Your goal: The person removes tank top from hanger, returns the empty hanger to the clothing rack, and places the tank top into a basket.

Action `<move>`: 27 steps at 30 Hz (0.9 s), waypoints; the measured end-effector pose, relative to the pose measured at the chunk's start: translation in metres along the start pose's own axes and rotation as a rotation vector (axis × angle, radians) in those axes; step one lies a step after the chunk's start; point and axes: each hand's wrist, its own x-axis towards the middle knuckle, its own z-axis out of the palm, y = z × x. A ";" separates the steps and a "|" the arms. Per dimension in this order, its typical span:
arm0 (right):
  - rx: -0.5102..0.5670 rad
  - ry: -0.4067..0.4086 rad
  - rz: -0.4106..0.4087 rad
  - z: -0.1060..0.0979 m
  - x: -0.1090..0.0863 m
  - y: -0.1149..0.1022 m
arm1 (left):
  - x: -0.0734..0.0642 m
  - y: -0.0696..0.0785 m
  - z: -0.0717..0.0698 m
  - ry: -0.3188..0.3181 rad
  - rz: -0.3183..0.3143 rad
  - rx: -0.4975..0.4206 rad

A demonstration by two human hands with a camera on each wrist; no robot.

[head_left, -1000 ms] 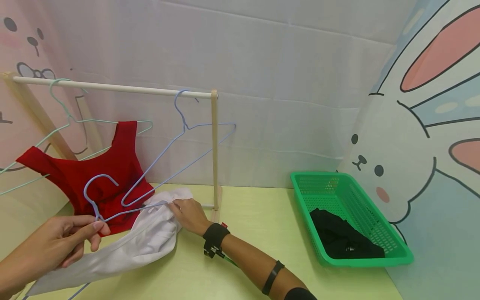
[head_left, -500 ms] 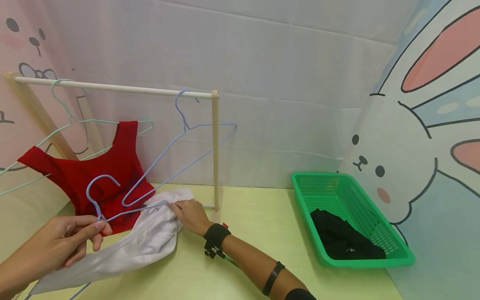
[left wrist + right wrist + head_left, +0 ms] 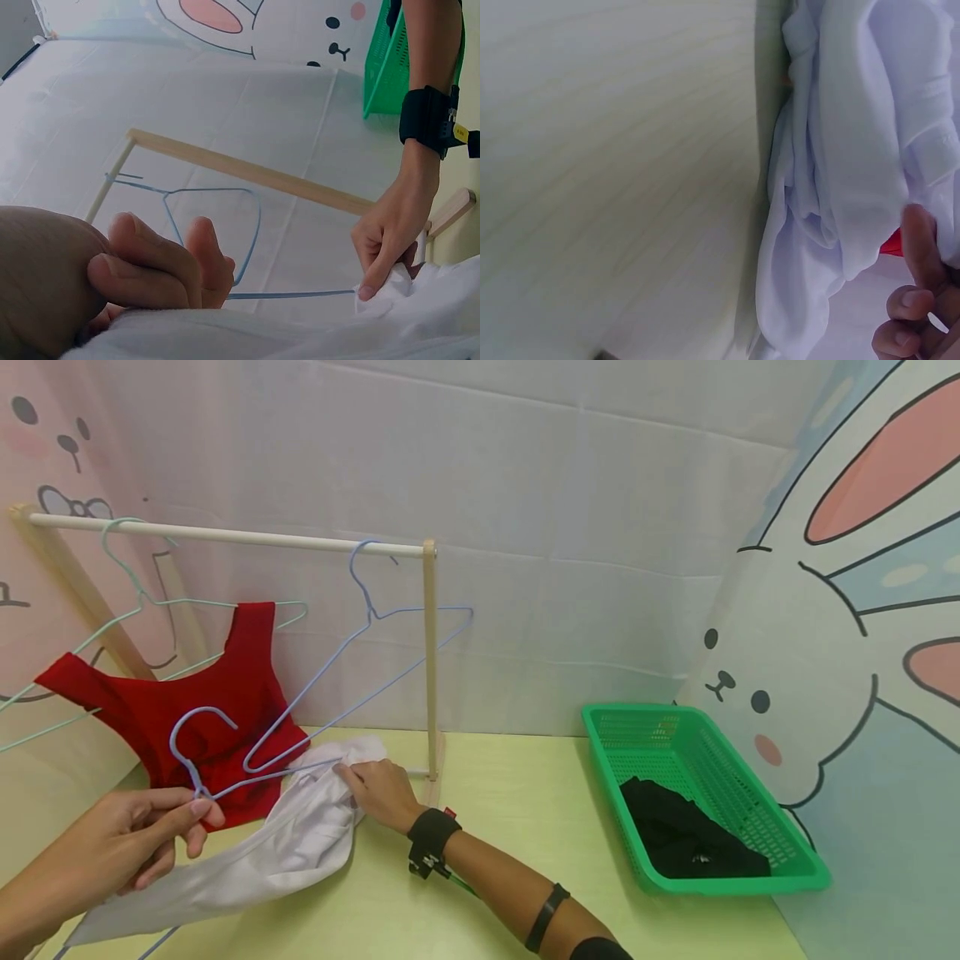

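In the head view my left hand (image 3: 131, 843) pinches a light-blue wire hanger (image 3: 173, 745) at the base of its hook. A white garment (image 3: 300, 839) is draped over the hanger's lower left, its far part bunched near the rack. My right hand (image 3: 382, 795) pinches that bunched cloth around the right end of the hanger's arm. The left wrist view shows the right thumb pressed on the white cloth (image 3: 382, 300), with my left fingers (image 3: 161, 274) curled in front. Folds of the garment (image 3: 855, 150) fill much of the right wrist view.
A clothes rack (image 3: 262, 536) stands behind my hands. From it hang a red sleeveless top (image 3: 202, 693) on a mint hanger (image 3: 120, 567) and a bare blue hanger (image 3: 360, 583). At the right, a green basket (image 3: 720, 886) holds black cloth (image 3: 682, 835).
Both hands keep nearly the same place and hold. The hanger in my left hand shifts only very slightly, its right end now a little more covered by white cloth.
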 end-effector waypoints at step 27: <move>-0.136 0.034 -0.160 -0.009 -0.014 -0.017 | 0.014 0.001 0.009 0.062 -0.049 -0.055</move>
